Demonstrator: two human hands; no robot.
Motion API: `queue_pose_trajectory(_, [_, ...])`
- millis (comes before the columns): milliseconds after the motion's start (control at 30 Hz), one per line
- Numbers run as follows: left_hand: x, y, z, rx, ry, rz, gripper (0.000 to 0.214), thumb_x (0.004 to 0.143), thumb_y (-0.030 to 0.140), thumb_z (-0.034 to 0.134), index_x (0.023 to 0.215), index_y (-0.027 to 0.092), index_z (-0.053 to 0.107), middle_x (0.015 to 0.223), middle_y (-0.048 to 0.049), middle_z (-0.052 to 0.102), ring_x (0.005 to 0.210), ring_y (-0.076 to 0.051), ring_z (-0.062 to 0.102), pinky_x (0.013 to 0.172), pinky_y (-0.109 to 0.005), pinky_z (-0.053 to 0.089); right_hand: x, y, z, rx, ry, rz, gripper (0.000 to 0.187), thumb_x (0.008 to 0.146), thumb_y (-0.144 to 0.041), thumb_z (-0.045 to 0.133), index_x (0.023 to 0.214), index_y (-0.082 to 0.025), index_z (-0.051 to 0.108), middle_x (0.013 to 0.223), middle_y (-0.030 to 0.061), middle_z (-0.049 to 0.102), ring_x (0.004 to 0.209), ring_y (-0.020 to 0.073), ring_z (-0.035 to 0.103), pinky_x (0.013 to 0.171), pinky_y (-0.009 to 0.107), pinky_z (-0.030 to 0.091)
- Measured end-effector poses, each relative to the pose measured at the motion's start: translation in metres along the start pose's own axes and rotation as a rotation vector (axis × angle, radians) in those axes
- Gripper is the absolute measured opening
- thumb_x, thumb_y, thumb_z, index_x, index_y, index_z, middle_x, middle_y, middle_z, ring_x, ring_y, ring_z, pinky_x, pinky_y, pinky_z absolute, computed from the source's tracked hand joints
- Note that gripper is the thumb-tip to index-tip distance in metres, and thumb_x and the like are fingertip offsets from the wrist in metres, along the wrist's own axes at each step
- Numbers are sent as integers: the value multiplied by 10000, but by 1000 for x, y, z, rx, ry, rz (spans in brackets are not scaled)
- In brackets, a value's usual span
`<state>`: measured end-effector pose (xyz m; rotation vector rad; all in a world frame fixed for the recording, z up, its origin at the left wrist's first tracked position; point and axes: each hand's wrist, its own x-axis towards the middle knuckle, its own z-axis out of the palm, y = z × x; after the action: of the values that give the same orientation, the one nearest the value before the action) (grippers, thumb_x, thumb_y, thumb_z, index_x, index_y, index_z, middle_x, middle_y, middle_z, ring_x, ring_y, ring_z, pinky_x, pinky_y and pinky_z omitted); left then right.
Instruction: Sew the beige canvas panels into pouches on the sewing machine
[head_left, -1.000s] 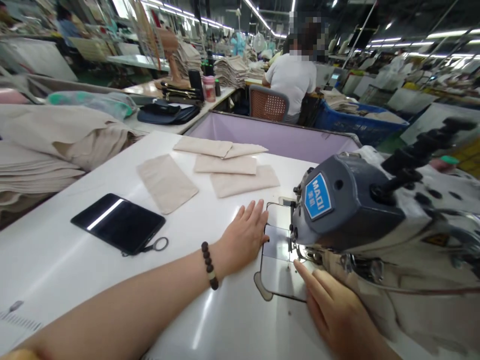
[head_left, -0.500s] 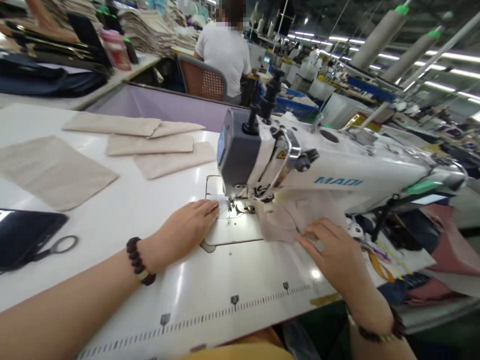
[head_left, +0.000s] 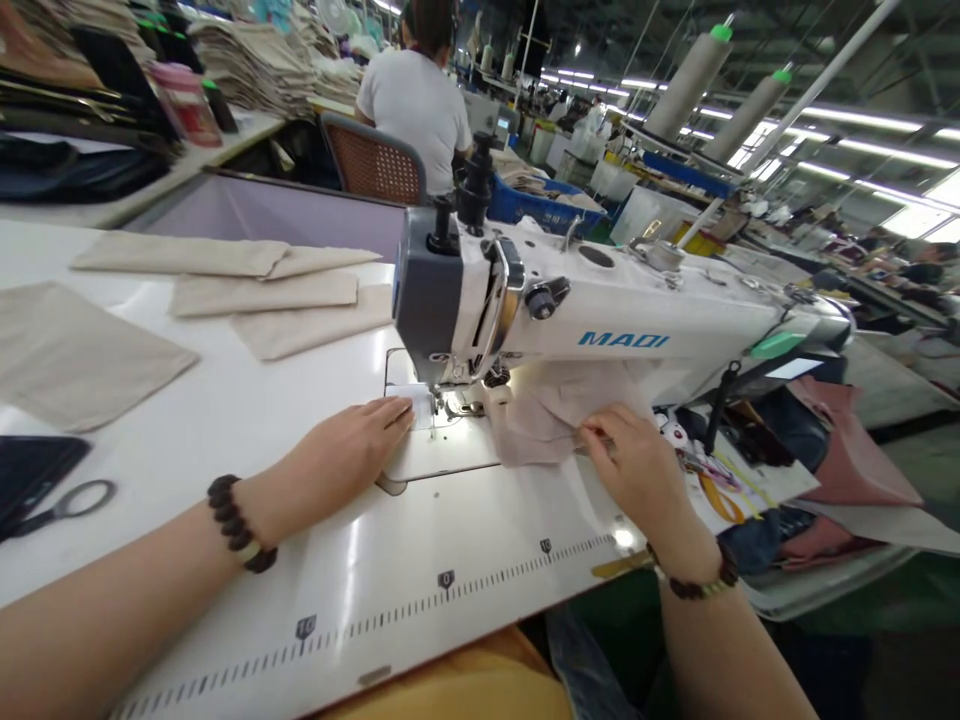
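My left hand lies flat with its fingers stretched out, fingertips on a small white piece beside the needle area. To the right, my right hand has thumb and fingers pinched on the near edge of a beige fabric piece. That fabric runs under the arm of a white sewing machine, and part of it is hidden behind the machine head. The presser foot stands between my hands, left of the fabric, over the lit metal plate.
Folded beige panels and a flat beige panel lie on the white table at left. Beyond them are a dark phone-like slab and a ring-handled tool. A seated person faces away behind the machine.
The view has shifted, so the scene sits further left. My right thumb and fingers have drawn together on the fabric's edge. My left hand stays flat by the needle area.
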<state>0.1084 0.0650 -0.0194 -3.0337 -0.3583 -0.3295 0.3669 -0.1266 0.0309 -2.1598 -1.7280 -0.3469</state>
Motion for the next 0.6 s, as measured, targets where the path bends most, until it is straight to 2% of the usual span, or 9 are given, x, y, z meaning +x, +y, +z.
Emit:
queue_pose_trajectory(167, [-1, 5, -7, -81, 58, 39, 362, 833, 12, 315, 1092, 38, 566, 1157, -203, 596, 1043, -252, 595, 880, -412, 509, 6, 4, -26, 229, 72, 56, 173, 852, -217, 453, 702, -196, 534, 753, 30, 569, 733, 175, 548, 677, 292, 403])
queue_pose_trajectory(267, [0, 22, -22, -109, 179, 111, 316, 896, 85, 316, 1075, 56, 575, 1053, -169, 642, 901, -226, 635, 774, -376, 549, 3, 0, -45, 365, 7, 138, 258, 884, -244, 421, 649, -204, 521, 678, 4, 558, 646, 149, 535, 621, 272, 391])
queue_pose_trajectory(367, [3, 43, -39, -131, 295, 180, 283, 908, 103, 344, 1072, 75, 573, 1019, -142, 649, 909, -211, 619, 773, -347, 545, -7, -11, -53, 367, -18, 126, 294, 897, -252, 409, 620, -206, 497, 672, 4, 550, 633, 140, 523, 607, 265, 383])
queue_pose_trajectory(467, [9, 58, -48, -145, 306, 238, 270, 905, 99, 353, 1063, 83, 573, 1028, -134, 644, 920, -212, 609, 786, -348, 540, -17, -19, -39, 213, 0, 40, 207, 862, -317, 502, 691, -200, 503, 736, 22, 541, 680, 161, 532, 619, 278, 396])
queue_pose_trajectory(533, [12, 63, -50, -145, 293, 269, 286, 907, 91, 324, 1034, 82, 579, 1007, -137, 650, 878, -211, 616, 763, -351, 545, -21, -18, -22, -9, -25, 30, 185, 821, -356, 572, 766, -185, 529, 792, 43, 547, 697, 187, 543, 608, 298, 400])
queue_pose_trajectory(600, [12, 64, -49, -142, 282, 282, 300, 903, 76, 302, 1015, 78, 580, 987, -142, 652, 847, -207, 620, 745, -351, 549, -22, -12, -7, -184, -82, 35, 145, 830, -305, 559, 758, -180, 547, 810, 53, 560, 673, 195, 546, 591, 309, 397])
